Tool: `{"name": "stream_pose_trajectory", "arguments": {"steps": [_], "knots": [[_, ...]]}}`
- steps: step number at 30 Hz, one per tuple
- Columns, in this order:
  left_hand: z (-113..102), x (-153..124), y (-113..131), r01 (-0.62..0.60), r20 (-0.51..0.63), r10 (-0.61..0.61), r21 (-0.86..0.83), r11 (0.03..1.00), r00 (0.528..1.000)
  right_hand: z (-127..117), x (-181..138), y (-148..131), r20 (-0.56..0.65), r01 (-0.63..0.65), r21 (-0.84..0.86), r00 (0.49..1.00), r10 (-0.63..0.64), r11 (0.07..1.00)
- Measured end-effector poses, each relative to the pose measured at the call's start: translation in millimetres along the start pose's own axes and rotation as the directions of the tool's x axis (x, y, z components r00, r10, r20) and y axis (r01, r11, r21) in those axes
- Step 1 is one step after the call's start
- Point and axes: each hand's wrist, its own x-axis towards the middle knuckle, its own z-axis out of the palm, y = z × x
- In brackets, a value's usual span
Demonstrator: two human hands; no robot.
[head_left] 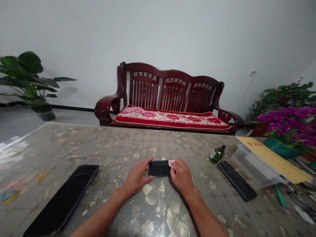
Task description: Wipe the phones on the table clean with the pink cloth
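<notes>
A dark smartphone (159, 168) lies sideways between my hands at the middle of the table, its black face up. My left hand (138, 176) grips its left end, thumb on the near edge and fingers on the far edge. Bunched in the fingers of my right hand (182, 174) is a small pink cloth (171, 162), pressed against the phone's right end. That end is partly hidden by my knuckles and the cloth.
Left on the patterned table (118, 144) lies a large black tablet (65, 200), near coloured bands (11, 194). At right are a green spray bottle (217, 154), another black phone (237, 181), a clear plastic box (254, 168) and purple flowers (291, 121). A wooden bench (170, 85) stands beyond.
</notes>
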Motion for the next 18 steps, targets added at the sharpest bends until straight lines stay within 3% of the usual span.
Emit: {"name": "stream_pose_trajectory", "arguments": {"steps": [7,14,18], "knots": [[2.2,1.1,-1.5,-0.006,0.005,0.006,-0.005,1.000,1.000,4.9,-0.3,-25.8,0.129,0.097,0.123,0.985,-0.113,0.988],[1.3,0.4,-3.3,0.003,0.006,-0.003,-0.007,1.000,1.000,1.4,0.5,1.5,0.004,-0.005,0.002,1.000,0.005,1.000],[1.7,-0.1,-3.5,-0.009,-0.012,0.008,-0.030,1.000,1.000,2.4,-1.1,-8.6,0.051,0.049,0.051,0.997,-0.052,0.997]]}}
